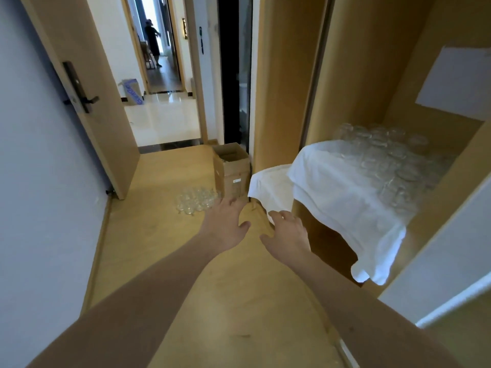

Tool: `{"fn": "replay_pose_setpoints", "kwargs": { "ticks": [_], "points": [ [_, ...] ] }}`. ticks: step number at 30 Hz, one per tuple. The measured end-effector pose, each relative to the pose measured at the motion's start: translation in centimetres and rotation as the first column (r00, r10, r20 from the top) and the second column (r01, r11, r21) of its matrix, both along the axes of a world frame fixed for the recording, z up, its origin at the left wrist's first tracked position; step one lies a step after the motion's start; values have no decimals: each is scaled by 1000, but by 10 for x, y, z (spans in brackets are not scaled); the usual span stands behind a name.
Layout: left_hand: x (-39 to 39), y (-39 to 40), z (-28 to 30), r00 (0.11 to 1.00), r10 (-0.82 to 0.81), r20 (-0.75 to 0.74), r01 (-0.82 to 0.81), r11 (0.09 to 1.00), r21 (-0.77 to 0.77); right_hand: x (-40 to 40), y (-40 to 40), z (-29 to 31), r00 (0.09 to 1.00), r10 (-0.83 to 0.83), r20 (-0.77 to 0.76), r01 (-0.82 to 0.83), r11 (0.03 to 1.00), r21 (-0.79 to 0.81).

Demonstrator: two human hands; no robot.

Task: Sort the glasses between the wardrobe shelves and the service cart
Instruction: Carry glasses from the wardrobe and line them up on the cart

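Note:
Several clear glasses stand packed on a wardrobe shelf at the right, on a white cloth that hangs over the shelf's front edge. A second cluster of glasses sits on the wooden floor beside a cardboard box. My left hand reaches forward above the floor, fingers spread and relaxed, holding nothing. My right hand is stretched out beside it, just under the cloth's hanging corner, fingers loose and empty. No service cart is in view.
An open cardboard box stands against the wardrobe's side panel. A wooden door is swung open at the left. Beyond it lies a tiled hallway with a blue-printed box and a person far off.

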State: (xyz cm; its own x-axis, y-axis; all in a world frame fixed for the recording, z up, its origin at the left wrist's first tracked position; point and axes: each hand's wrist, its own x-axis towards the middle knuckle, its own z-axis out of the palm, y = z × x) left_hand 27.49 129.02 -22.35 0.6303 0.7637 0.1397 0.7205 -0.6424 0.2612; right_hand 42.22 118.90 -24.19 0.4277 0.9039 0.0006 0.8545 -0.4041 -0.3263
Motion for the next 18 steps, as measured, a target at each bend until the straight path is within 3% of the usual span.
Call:
{"fn": "replay_pose_setpoints", "kwargs": {
  "ticks": [10, 18],
  "points": [
    [6, 144, 7, 989, -148, -22, 147, 989, -33, -6, 122, 9, 986, -168, -6, 168, 986, -4],
    [63, 195, -2, 966, -260, 3, 260, 964, -53, 31, 161, 3, 952, -305, -27, 304, 952, -39]
  ]
}}
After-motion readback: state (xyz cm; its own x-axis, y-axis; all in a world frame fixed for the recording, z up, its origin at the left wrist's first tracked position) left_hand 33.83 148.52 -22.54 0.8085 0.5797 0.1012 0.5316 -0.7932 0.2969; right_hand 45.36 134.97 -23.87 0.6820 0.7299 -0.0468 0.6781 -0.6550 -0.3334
